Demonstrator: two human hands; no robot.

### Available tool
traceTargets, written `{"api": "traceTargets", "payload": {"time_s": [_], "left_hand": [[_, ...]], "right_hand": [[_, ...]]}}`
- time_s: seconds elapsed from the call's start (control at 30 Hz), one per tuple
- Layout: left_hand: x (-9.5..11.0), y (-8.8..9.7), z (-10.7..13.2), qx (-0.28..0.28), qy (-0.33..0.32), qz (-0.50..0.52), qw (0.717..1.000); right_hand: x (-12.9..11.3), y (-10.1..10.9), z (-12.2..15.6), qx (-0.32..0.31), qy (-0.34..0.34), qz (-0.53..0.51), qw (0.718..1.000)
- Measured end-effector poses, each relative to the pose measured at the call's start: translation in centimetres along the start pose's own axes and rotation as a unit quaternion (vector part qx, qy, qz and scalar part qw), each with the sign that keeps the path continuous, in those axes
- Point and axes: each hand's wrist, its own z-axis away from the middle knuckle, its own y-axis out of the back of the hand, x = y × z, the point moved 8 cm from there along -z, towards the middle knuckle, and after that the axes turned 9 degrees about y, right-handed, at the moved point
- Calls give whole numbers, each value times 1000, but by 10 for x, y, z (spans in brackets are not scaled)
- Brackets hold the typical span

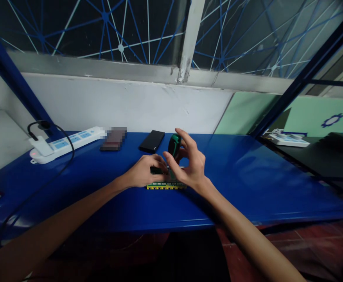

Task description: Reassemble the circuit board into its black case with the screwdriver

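My right hand [190,162] is closed around the green and black handle of a screwdriver [175,145]. The screwdriver stands nearly upright, its lower end close to the left fingertips. A green circuit board [167,184] with a yellow lower edge lies on the blue table [236,176]. My left hand [144,170] grips the board from the left, fingers bent over its top. Both hands hide most of the board, and the screwdriver's tip cannot be made out.
Behind the hands lies a black flat box-like device [152,141]. Left of it is a dark, blurred-out rectangular object [114,139]. A white power strip [68,145] with a black cord [68,162] sits at the back left. A white device [290,139] rests on the dark surface at right.
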Motion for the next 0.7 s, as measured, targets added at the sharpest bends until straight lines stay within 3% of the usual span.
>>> {"api": "traceTargets", "payload": {"time_s": [0.43, 0.7], "left_hand": [[1, -4, 0, -35, 16, 20, 999], [0, 2, 0, 10, 17, 29, 999]], "right_hand": [[-1, -1, 0, -34, 15, -22, 999], [-3, 3, -2, 5, 11, 9, 1000]]}}
